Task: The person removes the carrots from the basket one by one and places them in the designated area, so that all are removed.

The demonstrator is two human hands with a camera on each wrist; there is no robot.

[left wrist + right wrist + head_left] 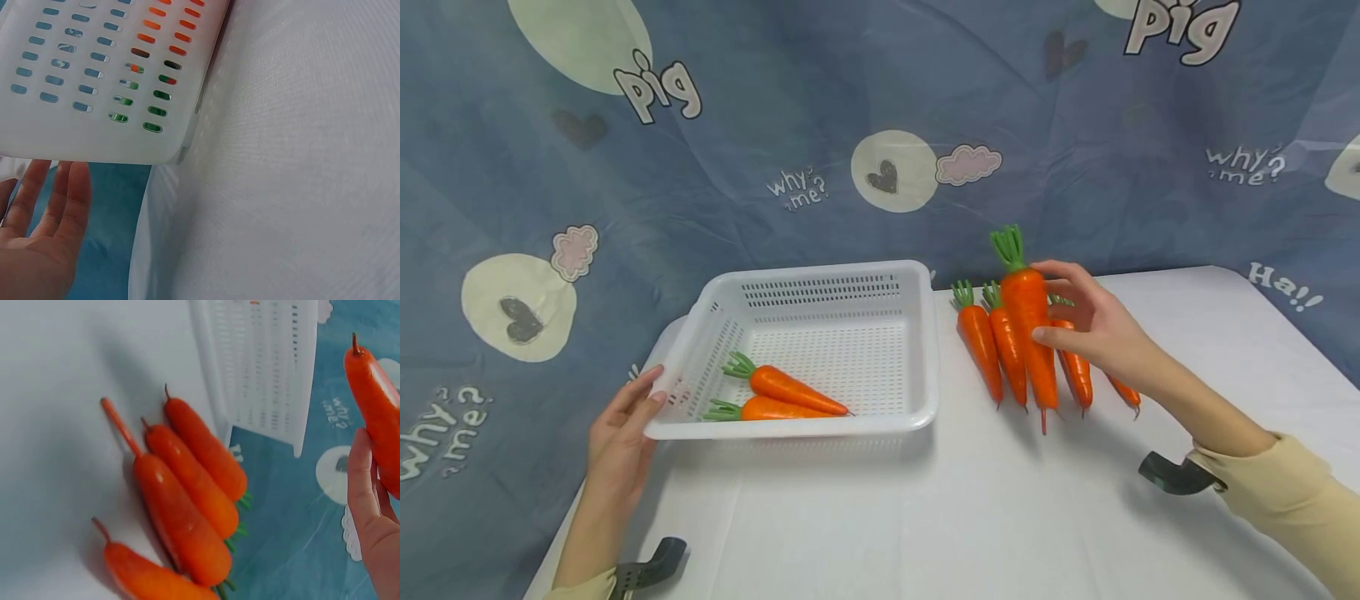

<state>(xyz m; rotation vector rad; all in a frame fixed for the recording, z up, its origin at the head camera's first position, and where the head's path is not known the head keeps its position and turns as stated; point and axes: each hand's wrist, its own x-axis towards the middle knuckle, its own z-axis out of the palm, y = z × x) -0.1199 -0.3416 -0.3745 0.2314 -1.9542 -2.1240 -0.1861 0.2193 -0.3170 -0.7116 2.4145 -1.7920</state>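
My right hand (1093, 321) holds an orange carrot (1021, 292) with green stem stubs up, thumb on its near side. In the right wrist view the held carrot (369, 394) is raised at the right edge, its tip upward. Several more carrots (977, 337) lie side by side under and around it on the table. My left hand (623, 429) is at the left rim of a white perforated basket (925, 350), fingers nearly straight against its side. Two carrots (786, 387) lie inside the basket, the nearer one partly hidden by the front rim.
A white cloth (850, 517) covers the table. Right behind it hangs a blue printed curtain (737, 183). The basket stands at the table's left rear, and the loose carrots are just right of it. Dark camera mounts (1180, 475) are strapped on both wrists.
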